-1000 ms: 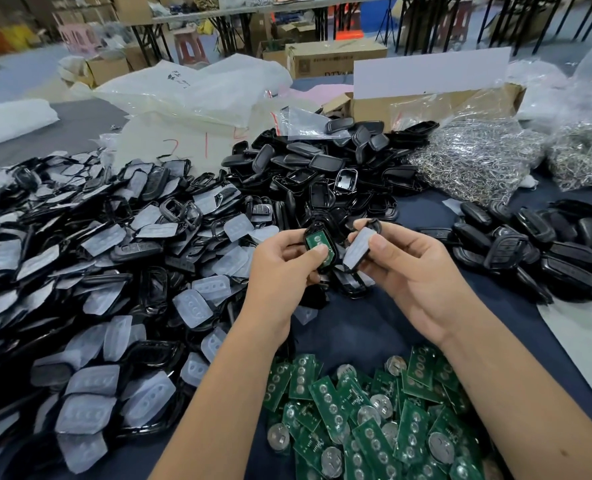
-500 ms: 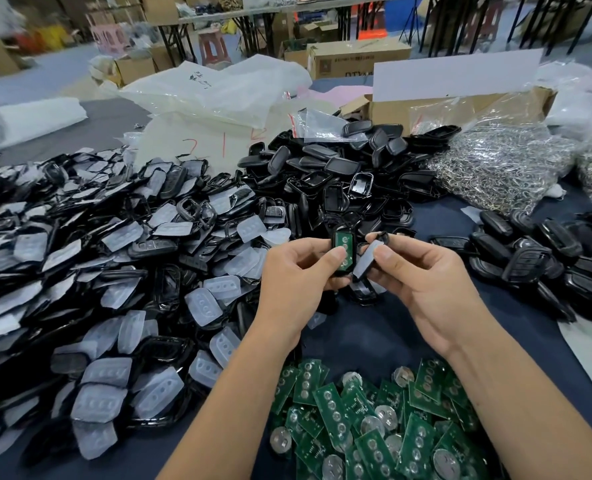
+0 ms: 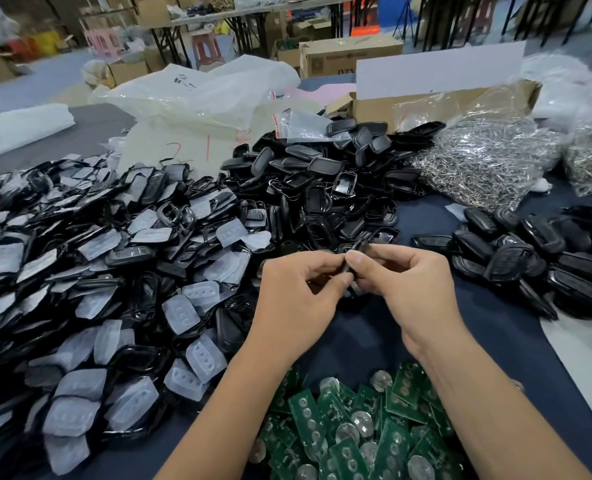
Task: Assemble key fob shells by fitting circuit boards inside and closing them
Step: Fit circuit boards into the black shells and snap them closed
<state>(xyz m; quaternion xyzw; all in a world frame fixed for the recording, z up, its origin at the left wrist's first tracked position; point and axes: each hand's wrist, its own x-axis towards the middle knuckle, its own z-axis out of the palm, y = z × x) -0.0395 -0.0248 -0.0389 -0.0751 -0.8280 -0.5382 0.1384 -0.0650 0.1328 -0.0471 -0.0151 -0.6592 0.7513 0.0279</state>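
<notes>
Just beside shell pile (image 3: 322, 188) — both hands (image 3: 357, 285)

Black key fob shell (image 3: 351, 268), pinched edge-on between my fingertips; green circuit boards (image 3: 357, 431) heaped below my wrists

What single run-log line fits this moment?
step: closing shell | hands: left and right pinch key fob | circuit boards: piled near

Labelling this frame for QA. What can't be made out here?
- Key fob shell, head view: mostly covered by the fingers of left hand and right hand; closed or not, unclear.
- Board inside it: hidden.
- Circuit boards: pile cut off by bottom edge.
- Bag handwriting: too small.
</notes>
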